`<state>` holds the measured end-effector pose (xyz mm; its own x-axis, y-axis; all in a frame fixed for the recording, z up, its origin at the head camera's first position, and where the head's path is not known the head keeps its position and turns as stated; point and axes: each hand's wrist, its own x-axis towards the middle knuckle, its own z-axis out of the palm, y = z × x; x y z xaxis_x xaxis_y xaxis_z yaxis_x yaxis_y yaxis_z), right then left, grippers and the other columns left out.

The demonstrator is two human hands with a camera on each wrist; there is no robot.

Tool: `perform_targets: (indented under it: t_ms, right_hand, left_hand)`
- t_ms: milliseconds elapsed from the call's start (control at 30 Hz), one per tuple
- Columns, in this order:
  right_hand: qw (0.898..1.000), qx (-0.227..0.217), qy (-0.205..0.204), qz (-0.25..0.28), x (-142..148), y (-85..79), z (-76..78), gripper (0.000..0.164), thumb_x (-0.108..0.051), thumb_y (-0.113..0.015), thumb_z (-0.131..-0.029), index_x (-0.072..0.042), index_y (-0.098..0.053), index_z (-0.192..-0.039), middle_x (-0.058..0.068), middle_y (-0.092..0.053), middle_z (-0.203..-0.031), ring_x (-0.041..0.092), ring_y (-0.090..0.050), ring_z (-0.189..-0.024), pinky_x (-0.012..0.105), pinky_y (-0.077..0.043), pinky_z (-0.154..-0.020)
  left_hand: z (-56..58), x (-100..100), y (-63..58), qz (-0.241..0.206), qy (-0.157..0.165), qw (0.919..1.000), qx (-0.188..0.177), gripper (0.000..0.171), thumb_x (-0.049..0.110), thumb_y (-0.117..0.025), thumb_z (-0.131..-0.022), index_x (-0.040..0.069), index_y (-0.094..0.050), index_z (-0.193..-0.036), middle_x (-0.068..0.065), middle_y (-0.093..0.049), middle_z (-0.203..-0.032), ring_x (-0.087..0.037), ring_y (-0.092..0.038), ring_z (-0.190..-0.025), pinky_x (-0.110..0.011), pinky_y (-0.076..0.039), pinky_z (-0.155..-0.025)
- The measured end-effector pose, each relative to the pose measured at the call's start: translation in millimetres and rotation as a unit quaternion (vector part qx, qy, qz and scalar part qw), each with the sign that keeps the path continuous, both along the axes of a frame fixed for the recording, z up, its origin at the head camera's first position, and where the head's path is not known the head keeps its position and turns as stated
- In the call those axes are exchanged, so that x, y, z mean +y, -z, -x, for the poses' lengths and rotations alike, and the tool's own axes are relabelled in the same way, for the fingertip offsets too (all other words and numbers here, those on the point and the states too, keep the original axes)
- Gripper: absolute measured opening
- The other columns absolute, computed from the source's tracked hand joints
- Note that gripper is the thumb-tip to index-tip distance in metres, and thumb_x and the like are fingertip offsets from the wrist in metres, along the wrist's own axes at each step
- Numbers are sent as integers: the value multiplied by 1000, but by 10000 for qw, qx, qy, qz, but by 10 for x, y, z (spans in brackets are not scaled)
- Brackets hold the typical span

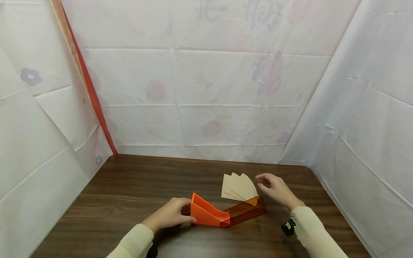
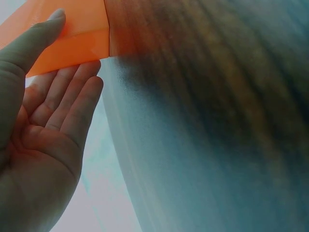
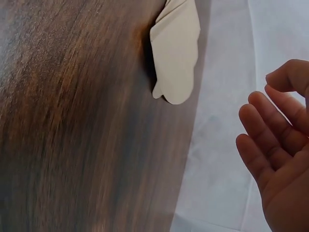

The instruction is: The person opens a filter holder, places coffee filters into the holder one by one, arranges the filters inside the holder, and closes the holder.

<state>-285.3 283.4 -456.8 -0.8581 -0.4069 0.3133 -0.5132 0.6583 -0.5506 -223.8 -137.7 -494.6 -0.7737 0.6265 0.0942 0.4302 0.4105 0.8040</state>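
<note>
Surface (image 1: pixel 138 186): dark woodgrain.
Box (image 1: pixel 204 215): on surface, lid (image 1: pixel 243 213) open rightward.
Left hand (image 1: pixel 170 213): grips box end; steady, light pressure should stop sliding.
Right hand (image 1: pixel 276 189): loosely open, empty, beside papers (image 1: pixel 238 184).
Papers: fanned beyond lid.

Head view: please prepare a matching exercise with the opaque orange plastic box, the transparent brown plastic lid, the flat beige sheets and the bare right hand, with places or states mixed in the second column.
1. Opaque orange plastic box
2. Transparent brown plastic lid
3. Flat beige sheets
4. Bare right hand

A. Fanned out on the dark wood-grain table
B. Holding nothing
C. Slanting away from the box's low end
D. Pinched by the bare left hand

Pairs: 1-D; 2-C; 3-A; 4-B
</note>
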Motion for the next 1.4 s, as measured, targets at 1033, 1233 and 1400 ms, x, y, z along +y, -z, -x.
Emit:
perform_targets:
  t_ms: [1033, 1233, 1400]
  right_hand:
    - [9826, -1589, 567, -776, -210, 58, 360, 41, -24, -74, -92, 4, -65, -121, 10, -67, -105, 25, -63, -97, 46, -54, -85]
    - [9774, -1786, 627, -941, -231, 64, 445, 44, -25, -76, -91, 6, -65, -120, 11, -65, -106, 23, -61, -95, 44, -53, -85]
    - [9759, -1837, 658, -974, -251, 62, 484, 42, -24, -77, -90, 6, -66, -116, 8, -64, -99, 19, -55, -85, 39, -50, -79]
  left_hand:
    - [-33, -2, -31, -50, 34, 9999, 100, 36, 29, -80, -88, 14, -68, -118, 9, -69, -108, -6, -67, -96, -25, -56, -84]
    - [-33, 13, -41, -21, 41, 10000, 78, 36, 29, -80, -88, 14, -67, -119, 10, -69, -108, -5, -67, -96, -24, -55, -84]
    - [-33, 21, -48, 18, 17, 10000, 52, 37, 30, -80, -88, 14, -67, -119, 12, -69, -108, -5, -66, -96, -24, -55, -85]
